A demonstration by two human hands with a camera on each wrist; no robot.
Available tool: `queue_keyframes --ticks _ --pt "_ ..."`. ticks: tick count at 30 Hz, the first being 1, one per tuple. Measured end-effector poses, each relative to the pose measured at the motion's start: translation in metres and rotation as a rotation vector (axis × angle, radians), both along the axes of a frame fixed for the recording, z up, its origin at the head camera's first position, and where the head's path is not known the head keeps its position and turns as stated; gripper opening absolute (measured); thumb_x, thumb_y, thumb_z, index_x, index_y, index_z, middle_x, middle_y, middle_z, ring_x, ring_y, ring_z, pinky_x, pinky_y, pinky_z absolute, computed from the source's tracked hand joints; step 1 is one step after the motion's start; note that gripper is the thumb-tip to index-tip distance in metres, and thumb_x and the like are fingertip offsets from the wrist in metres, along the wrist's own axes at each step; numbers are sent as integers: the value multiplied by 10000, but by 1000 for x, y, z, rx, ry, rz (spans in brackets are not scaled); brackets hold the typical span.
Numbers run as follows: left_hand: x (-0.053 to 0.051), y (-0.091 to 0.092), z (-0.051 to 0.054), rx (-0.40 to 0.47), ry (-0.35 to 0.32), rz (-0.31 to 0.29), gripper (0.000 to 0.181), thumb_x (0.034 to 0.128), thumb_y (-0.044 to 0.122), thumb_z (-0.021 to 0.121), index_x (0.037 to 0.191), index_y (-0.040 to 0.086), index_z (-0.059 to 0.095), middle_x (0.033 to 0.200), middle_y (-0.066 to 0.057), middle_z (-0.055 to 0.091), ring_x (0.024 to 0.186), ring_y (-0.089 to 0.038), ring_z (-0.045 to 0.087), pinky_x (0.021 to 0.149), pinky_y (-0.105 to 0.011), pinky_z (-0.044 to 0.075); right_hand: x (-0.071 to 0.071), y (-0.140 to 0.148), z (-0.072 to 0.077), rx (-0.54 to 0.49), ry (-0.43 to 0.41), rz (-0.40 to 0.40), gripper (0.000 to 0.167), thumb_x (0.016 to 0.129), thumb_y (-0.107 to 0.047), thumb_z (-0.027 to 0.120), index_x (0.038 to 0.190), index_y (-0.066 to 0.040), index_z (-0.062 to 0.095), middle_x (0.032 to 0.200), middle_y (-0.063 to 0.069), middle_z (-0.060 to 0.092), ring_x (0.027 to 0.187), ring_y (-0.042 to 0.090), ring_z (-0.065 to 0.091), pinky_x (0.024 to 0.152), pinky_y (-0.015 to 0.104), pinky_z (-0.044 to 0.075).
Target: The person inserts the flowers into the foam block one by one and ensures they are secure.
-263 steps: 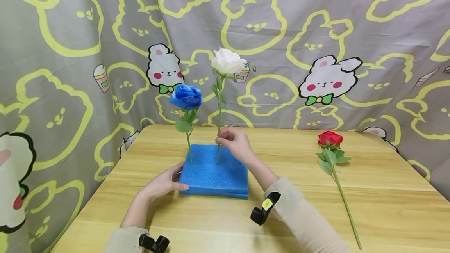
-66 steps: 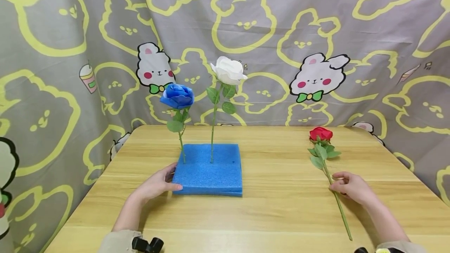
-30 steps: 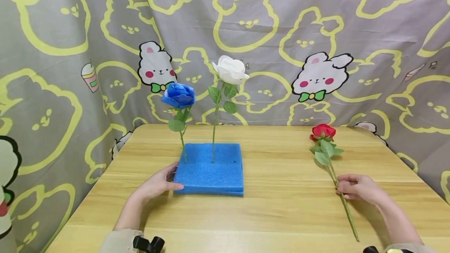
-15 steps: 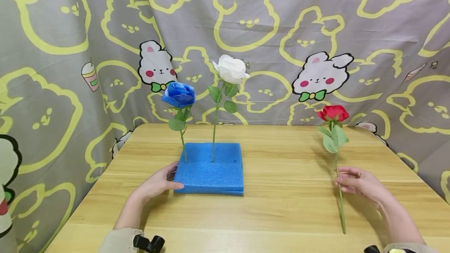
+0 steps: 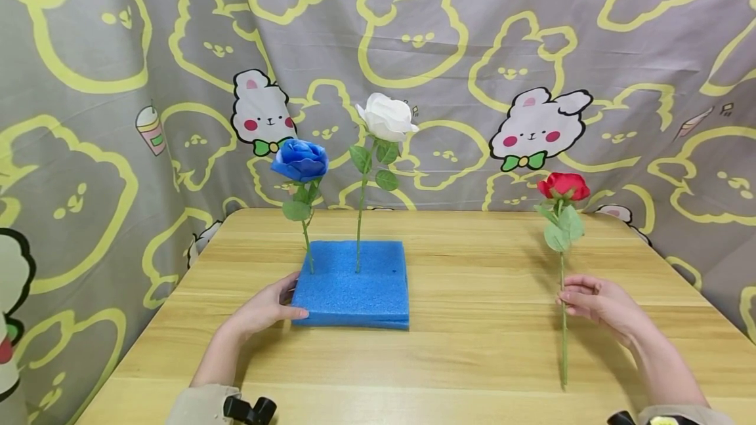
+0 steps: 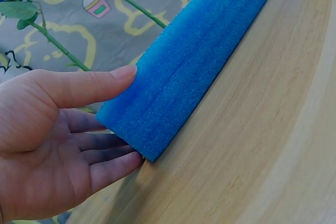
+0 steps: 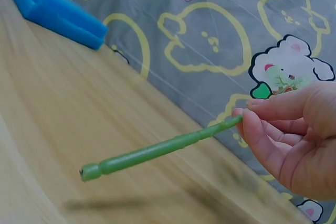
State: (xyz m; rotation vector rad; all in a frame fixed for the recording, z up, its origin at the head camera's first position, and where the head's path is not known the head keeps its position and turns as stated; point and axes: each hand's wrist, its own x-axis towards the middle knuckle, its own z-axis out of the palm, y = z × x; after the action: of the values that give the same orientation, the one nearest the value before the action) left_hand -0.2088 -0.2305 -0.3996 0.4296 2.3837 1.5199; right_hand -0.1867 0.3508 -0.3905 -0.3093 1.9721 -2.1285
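With thumb and fingers my right hand pinches the stem of a red artificial rose, bloom up and nearly upright. The lower end of its green stem hangs over the table in the right wrist view. At the left corner of a blue foam block, my left hand holds on, its thumb against the front edge and its fingers along the side. A blue rose and a taller white rose stand in the foam. A small dark hole shows near the block's right side.
The wooden table extends under everything. Behind it hangs a grey patterned curtain, also along the left side. The red rose is well to the right of the foam block.
My right hand has gone from the white rose's stem to the red rose, lifted it off the table and tilted it upright. The left hand stays on the foam block.
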Motion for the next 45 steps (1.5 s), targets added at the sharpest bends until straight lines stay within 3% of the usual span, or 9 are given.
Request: queue_keyframes --ticks 6,15,26,34,37,41,45 --pt "0 0 -1 -4 -1 1 909 806 157 722 1436 -103 120 1462 -318 176 1310 -480 228 1052 -551 234 -2 -9 3 -10 44 -2 240 902 80 500 1024 -120 556 928 32 615 837 141 632 709 245 537" --pt "1 1 -1 -6 -9 4 907 806 156 721 1433 -107 122 1464 -316 173 1313 -478 222 1057 -543 228 -9 -24 6 58 87 -27 257 914 27 525 1046 -192 539 905 6 641 829 127 636 691 241 536" --pt "1 0 0 -16 0 5 912 812 169 717 1437 -101 111 1469 -311 163 1313 -479 219 1054 -549 231 -17 -45 13 61 121 -2 263 923 23 512 1105 -163 472 886 32 664 833 149 642 693 258 539" --pt "1 0 1 -21 1 2 913 816 176 714 1441 -96 105 1469 -309 162 1313 -479 220 1053 -554 230 -25 -60 18 88 99 -10 343 874 84 542 1104 -159 465 887 47 639 825 163 655 711 273 544" --pt "1 0 0 -23 1 1 916 816 178 714 1441 -95 103 1471 -309 158 1312 -479 221 1052 -552 233 -27 -66 20 160 105 -37 330 872 81 549 1148 -72 452 886 47 632 823 161 656 708 277 545" --pt "1 0 0 -23 -4 5 920 814 180 716 1443 -91 102 1475 -305 148 1312 -479 220 1053 -550 234 -31 -75 24 279 132 -82 401 887 33 562 1224 122 362 901 45 624 825 147 650 711 284 544" --pt "1 0 1 -29 -5 10 922 811 184 719 1443 -90 107 1475 -305 148 1312 -479 223 1052 -549 235 -35 -85 28 330 152 -114 399 898 -4 568 1183 195 371 909 59 611 821 121 642 727 295 543"
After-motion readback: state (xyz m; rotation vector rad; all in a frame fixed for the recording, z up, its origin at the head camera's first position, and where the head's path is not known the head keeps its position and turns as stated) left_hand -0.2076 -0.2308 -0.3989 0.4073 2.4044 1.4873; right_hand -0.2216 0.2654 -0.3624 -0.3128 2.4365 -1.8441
